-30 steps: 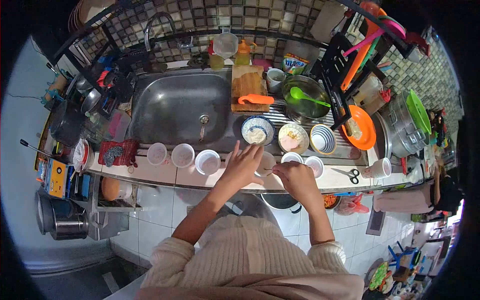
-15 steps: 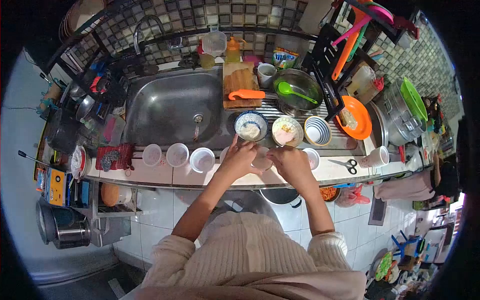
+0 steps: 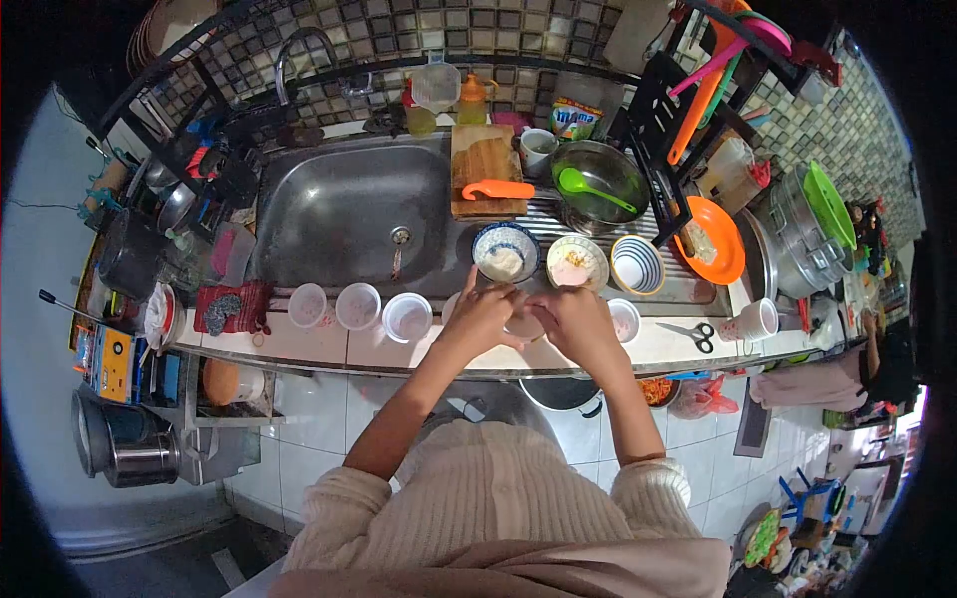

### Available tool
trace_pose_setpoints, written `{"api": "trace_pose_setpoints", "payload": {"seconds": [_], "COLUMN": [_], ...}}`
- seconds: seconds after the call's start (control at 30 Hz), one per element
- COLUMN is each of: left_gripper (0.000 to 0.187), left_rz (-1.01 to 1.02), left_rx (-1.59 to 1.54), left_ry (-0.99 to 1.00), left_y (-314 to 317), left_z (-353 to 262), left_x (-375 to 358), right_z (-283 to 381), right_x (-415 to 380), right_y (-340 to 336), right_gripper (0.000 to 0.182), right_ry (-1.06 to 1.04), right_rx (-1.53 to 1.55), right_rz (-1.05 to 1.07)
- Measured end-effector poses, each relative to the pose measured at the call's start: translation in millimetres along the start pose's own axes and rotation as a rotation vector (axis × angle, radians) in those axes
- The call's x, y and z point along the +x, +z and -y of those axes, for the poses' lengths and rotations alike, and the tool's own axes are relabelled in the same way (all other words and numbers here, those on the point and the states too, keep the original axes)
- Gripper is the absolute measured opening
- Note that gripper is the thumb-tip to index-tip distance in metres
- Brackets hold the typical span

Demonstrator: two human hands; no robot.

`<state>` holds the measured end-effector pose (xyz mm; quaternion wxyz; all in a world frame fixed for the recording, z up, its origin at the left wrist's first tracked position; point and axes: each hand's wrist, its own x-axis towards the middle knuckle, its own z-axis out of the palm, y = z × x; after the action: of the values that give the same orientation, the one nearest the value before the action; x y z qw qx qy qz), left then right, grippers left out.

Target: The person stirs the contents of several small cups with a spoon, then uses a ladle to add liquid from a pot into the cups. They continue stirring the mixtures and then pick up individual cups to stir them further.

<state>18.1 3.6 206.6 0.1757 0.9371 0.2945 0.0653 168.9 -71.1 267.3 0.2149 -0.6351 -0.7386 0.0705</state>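
Between my hands is a translucent plastic cup (image 3: 522, 323) at the counter's front edge. My left hand (image 3: 484, 317) is closed around its left side. My right hand (image 3: 572, 321) has its fingers pinched together at the cup's right rim; what they hold is hidden. Just beyond stand a blue-patterned bowl (image 3: 503, 261) with white powder, a bowl with pinkish and yellow contents (image 3: 571, 271) and a blue-striped bowl (image 3: 636, 267). Left of my hands, similar cups (image 3: 407, 319) stand in a row, another partly hidden behind my left hand. One more cup (image 3: 624, 321) is right of my right hand.
A steel sink (image 3: 349, 214) lies at the back left. Beyond the bowls are a wooden board (image 3: 485, 159) with an orange-handled tool (image 3: 498, 189), and a pan (image 3: 598, 189) with a green spoon. Scissors (image 3: 698, 335), stacked cups (image 3: 756, 319) and an orange plate (image 3: 712, 239) are to the right.
The right fingers have shifted slightly left and inward over the cup. My left hand stays on the cup. The whole view has shifted a little.
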Motion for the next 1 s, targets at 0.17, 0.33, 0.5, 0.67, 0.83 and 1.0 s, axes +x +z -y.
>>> {"api": "trace_pose_setpoints", "payload": {"seconds": [0.17,0.33,0.5,0.67,0.83,1.0], "left_gripper": [0.075,0.072,0.076,0.074,0.077,0.082], "left_rz": [-0.033,-0.112,0.054,-0.002,0.037,-0.072], "left_rx": [0.006,-0.007,0.040,0.018,0.050,0.018], "left_ry": [-0.001,0.036,-0.035,-0.010,-0.039,0.004], "left_y": [2.1,10.9,-3.5,-0.4,-0.3,4.4], "left_z": [1.6,6.4,-2.6,0.1,-0.6,2.1], "left_x": [-0.5,-0.2,1.7,0.6,2.9,-0.7], "right_z": [2.3,3.0,0.6,-8.9,-13.6,-21.9], "right_x": [0.9,5.9,6.5,4.3,8.0,5.6], "right_y": [-3.5,0.2,-6.9,-0.4,9.0,13.3], "right_gripper": [0.012,0.010,0.010,0.012,0.017,0.038], "right_ry": [0.064,0.128,-0.015,0.035,0.121,0.311], "right_rx": [-0.100,-0.092,0.057,-0.024,0.042,0.124], "right_rz": [0.036,-0.020,0.081,-0.008,0.032,-0.131]}}
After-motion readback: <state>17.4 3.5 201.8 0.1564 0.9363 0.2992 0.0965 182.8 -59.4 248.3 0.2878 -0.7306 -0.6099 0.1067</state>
